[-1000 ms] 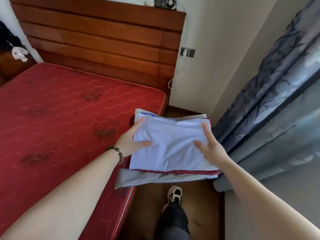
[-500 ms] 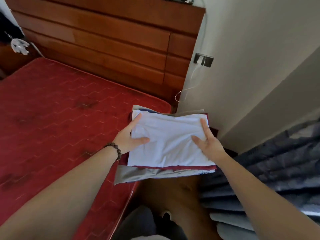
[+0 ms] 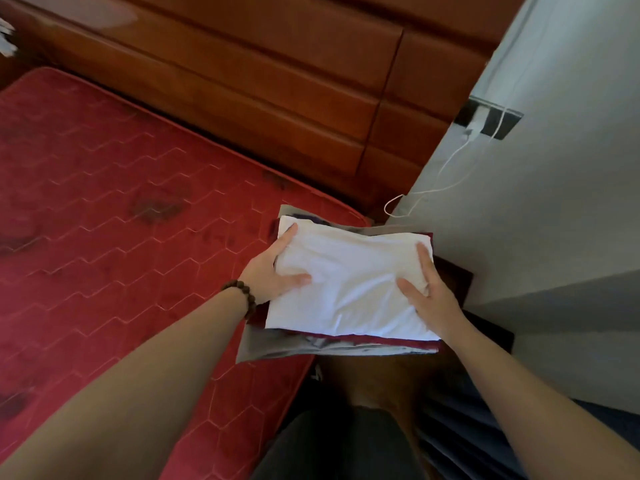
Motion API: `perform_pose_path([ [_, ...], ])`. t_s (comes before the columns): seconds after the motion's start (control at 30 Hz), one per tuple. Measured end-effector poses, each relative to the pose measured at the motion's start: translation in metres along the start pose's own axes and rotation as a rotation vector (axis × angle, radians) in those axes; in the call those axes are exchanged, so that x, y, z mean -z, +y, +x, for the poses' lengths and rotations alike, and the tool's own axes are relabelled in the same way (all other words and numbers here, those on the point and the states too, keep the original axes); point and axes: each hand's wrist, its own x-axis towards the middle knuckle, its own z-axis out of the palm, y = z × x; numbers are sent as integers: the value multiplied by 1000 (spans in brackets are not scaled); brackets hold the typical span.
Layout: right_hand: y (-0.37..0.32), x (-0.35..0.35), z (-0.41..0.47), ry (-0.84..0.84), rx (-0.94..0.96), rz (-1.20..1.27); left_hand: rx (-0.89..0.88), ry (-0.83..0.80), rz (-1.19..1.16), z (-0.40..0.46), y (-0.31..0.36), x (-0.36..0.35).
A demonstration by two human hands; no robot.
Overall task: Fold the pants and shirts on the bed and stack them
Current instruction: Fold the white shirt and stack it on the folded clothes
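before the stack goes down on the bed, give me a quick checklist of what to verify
1. Left hand grips the stack's left side, thumb on the white folded garment: ok.
2. Right hand grips the right side, thumb on top: ok.
3. White garment folded flat on top: ok, slight wrinkles.
4. Layers aligned: not ok, the grey bottom piece sticks out at the near-left corner.
5. Stack supported by the red mattress: not ok, much of it is past the mattress edge.
6. Fingers under the stack: cannot tell, hidden.
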Motion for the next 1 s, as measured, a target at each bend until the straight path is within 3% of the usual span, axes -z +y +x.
perform_pose_path([
  [0.3,36,-46,138,-6,-85,-76,109,-105,7,136,-56,10],
  [0.67,56,-131,280,159,-44,134,83,-201,41,301,-102,67],
  [0.8,60,-163,309,151,-92,91,200,-139,94,332,-144,58],
  [1.0,64,-179,312,256,-126,153,170,-38,-2,336,-162,51],
])
